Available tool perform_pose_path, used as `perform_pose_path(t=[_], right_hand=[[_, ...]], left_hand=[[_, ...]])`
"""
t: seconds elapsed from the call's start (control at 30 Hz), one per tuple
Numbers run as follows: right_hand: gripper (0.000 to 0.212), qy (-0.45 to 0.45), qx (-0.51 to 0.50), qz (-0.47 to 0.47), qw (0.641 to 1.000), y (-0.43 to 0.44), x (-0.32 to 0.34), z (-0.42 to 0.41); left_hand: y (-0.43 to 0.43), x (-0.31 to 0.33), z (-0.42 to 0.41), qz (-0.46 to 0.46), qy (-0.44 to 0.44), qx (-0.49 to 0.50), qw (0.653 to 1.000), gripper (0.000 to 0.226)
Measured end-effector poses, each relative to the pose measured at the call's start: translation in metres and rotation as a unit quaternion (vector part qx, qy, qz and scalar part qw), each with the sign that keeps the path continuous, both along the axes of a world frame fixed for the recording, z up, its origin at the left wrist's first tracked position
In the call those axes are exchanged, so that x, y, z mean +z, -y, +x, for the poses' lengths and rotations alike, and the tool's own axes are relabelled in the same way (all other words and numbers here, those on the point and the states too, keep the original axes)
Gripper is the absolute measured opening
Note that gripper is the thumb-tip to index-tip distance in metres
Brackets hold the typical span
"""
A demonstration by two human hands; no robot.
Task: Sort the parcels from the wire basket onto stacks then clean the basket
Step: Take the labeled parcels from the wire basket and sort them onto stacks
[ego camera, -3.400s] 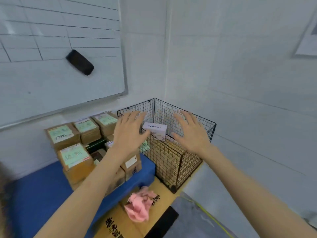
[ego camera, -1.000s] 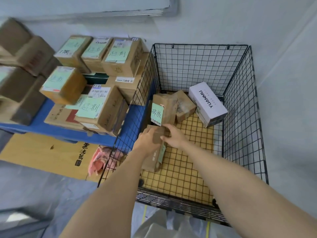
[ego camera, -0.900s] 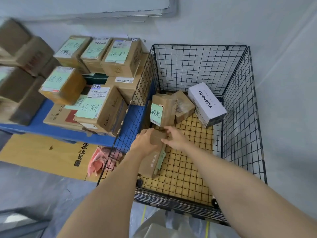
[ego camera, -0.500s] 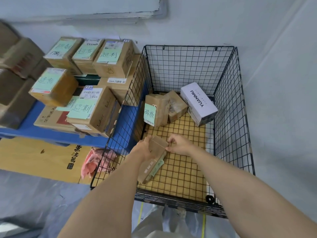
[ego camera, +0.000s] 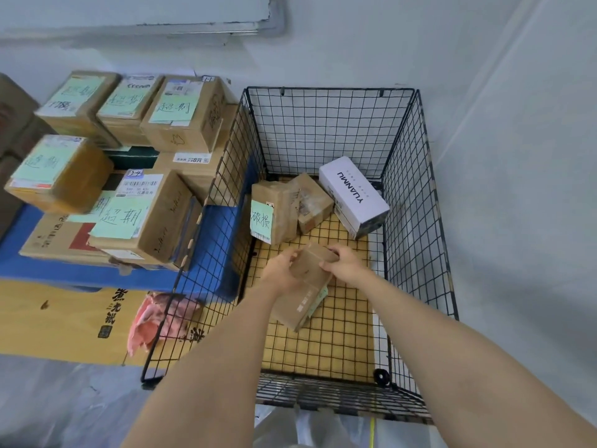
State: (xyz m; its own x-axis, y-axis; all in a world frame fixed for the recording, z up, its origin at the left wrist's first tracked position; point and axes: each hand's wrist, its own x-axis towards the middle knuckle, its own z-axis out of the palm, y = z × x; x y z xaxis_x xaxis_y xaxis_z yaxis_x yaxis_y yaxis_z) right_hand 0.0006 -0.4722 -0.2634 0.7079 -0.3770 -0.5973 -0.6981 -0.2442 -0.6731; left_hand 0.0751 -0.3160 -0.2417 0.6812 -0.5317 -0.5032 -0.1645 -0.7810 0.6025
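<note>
While both hands, left hand and right hand, clasp a brown parcel inside the wire basket, likely to lift it, three parcels wait at twelve o'clock.

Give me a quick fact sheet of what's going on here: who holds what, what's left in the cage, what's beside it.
Held parcel: brown cardboard box, gripped by both hands inside the wire basket
Left hand: on the box's left side
Right hand: on its upper right end
Left in basket: labelled brown parcel, crumpled brown parcel, white box
Beside basket: sorted stacks with green notes
Cleaning rag: pink cloth, outside the basket
</note>
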Motion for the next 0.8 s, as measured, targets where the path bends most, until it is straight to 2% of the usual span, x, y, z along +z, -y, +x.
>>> perform_pose_path(t=[0.1, 0.17, 0.23, 0.37, 0.43, 0.57, 0.8], right_hand=[[0.055, -0.014, -0.026, -0.015, 0.999, 0.019, 0.001, -0.009], [0.057, -0.036, -0.045, 0.012, 0.998, 0.024, 0.001, -0.011], [0.058, -0.060, -0.060, 0.034, 0.996, 0.024, 0.001, -0.006], [0.057, -0.082, -0.057, 0.013, 0.995, 0.018, 0.002, 0.004], [0.054, -0.083, -0.054, 0.004, 0.995, 0.014, 0.001, 0.006], [0.047, -0.078, -0.053, -0.014, 0.995, 0.011, 0.002, 0.007], [0.038, -0.067, -0.126, 0.017, 0.990, 0.010, 0.027, 0.020]], left_hand=[[0.018, -0.001, 0.002, -0.010, -0.015, -0.024, 1.000, 0.071], [0.020, -0.004, 0.007, 0.012, -0.011, -0.035, 0.999, 0.069], [0.014, -0.007, 0.013, 0.059, -0.008, -0.049, 0.997, 0.065], [-0.007, -0.004, 0.018, 0.164, -0.023, -0.061, 0.984, 0.055], [-0.013, -0.004, 0.016, 0.182, -0.043, -0.048, 0.981, 0.052], [-0.022, -0.007, 0.011, 0.142, -0.093, 0.004, 0.986, 0.053], [-0.025, 0.008, 0.027, 0.071, -0.055, 0.056, 0.994, 0.045]])
